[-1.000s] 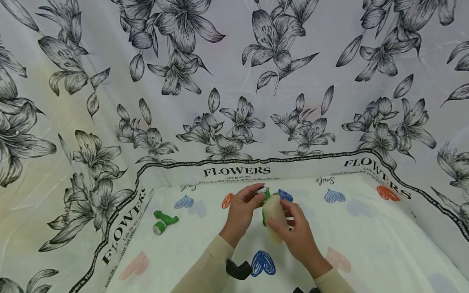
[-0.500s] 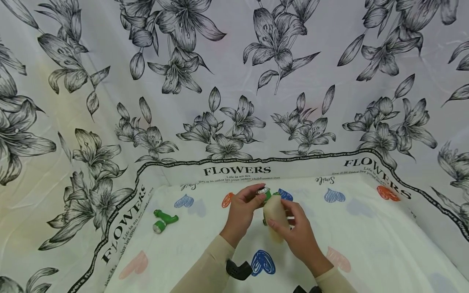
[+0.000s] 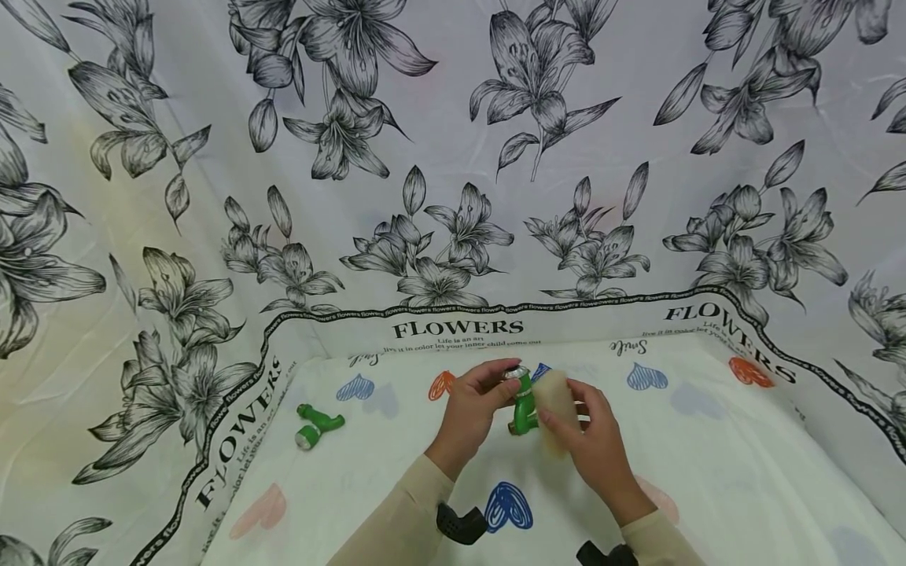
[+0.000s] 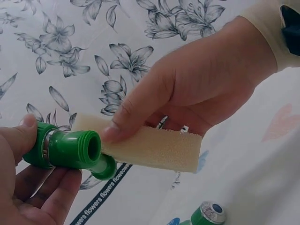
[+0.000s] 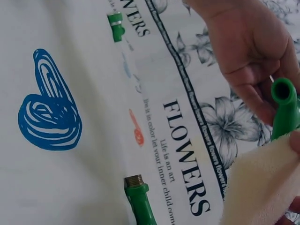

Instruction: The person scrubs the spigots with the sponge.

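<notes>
A loose green fitting (image 3: 325, 424) lies on the heart-printed cloth (image 3: 396, 452), left in the head view. Left hand (image 3: 469, 409) pinches a smooth, threaded, silver-banded green tube (image 4: 70, 147) above the cloth; right hand (image 3: 593, 436) pinches a porous cream sponge (image 4: 159, 152), partly hiding that tube.

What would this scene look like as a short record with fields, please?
Left hand: holds a green tap
Right hand: grips a pale sponge
Sponge and tap: close together, contact unclear
Another tap: lies on the white cloth, left of both hands
Cloth print: hearts, some blue
Backdrop: black flower drawings on white
</notes>
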`<state>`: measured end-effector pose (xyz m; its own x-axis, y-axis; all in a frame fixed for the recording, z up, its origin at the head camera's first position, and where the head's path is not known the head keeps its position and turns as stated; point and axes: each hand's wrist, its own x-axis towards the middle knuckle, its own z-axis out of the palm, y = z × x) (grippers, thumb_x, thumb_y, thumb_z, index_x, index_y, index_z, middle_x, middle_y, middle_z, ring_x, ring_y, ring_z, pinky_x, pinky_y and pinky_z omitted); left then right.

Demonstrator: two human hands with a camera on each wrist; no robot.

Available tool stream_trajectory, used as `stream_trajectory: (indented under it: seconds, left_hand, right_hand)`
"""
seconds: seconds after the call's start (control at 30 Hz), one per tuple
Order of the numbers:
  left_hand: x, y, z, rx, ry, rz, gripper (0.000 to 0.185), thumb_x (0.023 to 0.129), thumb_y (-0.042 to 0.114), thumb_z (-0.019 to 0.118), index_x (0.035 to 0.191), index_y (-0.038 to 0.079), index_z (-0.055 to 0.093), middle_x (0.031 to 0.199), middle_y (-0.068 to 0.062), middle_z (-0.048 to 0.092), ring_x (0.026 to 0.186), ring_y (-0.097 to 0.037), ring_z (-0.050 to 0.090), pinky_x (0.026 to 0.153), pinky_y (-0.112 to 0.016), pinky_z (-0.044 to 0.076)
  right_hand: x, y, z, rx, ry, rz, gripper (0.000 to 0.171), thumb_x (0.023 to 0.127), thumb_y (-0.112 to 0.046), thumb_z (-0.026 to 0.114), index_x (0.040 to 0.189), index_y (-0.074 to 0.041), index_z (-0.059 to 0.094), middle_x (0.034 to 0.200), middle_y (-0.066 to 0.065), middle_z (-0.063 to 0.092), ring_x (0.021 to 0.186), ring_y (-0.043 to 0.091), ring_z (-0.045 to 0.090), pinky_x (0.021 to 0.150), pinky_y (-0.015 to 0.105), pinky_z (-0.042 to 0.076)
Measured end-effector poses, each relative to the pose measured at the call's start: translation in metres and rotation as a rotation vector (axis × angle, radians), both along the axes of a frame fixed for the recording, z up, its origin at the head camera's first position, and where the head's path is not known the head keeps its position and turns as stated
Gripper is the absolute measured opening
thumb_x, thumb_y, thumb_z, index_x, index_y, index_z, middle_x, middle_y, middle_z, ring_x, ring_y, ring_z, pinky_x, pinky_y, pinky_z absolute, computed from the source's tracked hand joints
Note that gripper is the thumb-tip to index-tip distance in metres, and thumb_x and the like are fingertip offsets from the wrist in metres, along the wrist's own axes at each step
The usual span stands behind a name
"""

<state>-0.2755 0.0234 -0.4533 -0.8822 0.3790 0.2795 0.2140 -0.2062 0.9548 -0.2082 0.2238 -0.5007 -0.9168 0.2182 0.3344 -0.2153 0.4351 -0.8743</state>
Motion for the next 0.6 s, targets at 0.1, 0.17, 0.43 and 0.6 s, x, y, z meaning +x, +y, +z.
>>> stream_trajectory:
  seconds: [0.1,0.17,0.43,0.6]
  left_hand:
    - [0.0,-0.002,-0.001,-0.018,0.001,0.004,0.033,0.104,0.015,0.078,0.136,0.012,0.076,0.119,-0.012,0.073,0.105,-0.025,0.072,0.094,-0.039,0.063]
    - [0.0,-0.002,-0.001,-0.018,0.006,0.003,0.034,0.104,0.015,0.078,0.137,0.011,0.076,0.121,-0.011,0.073,0.106,-0.025,0.072,0.094,-0.039,0.063]
    - [-0.003,-0.002,-0.004,-0.012,-0.006,0.025,0.033,0.104,0.013,0.077,0.137,0.012,0.076,0.124,-0.01,0.074,0.11,-0.026,0.073,0.094,-0.039,0.063]
    - [-0.002,-0.003,-0.002,-0.008,-0.034,0.053,0.032,0.105,0.016,0.077,0.137,0.013,0.075,0.118,-0.012,0.072,0.107,-0.026,0.072,0.093,-0.038,0.064]
  right_hand:
    - [0.0,-0.001,-0.002,-0.016,-0.031,-0.01,0.073,0.101,-0.041,0.081,0.156,-0.005,0.05,0.14,0.012,0.057,0.119,0.028,0.058,0.096,0.044,0.056]
    - [0.001,-0.003,-0.002,-0.028,-0.03,0.003,0.072,0.101,-0.041,0.08,0.156,-0.005,0.05,0.14,0.012,0.057,0.119,0.029,0.058,0.096,0.045,0.055]
    - [0.014,-0.022,0.004,-0.073,0.008,0.085,0.066,0.101,-0.034,0.082,0.155,-0.009,0.052,0.143,0.007,0.058,0.117,0.027,0.059,0.096,0.042,0.056]
    - [0.022,-0.031,0.012,-0.105,0.03,0.121,0.063,0.1,-0.03,0.083,0.153,-0.012,0.054,0.144,0.004,0.058,0.119,0.024,0.058,0.097,0.039,0.056]
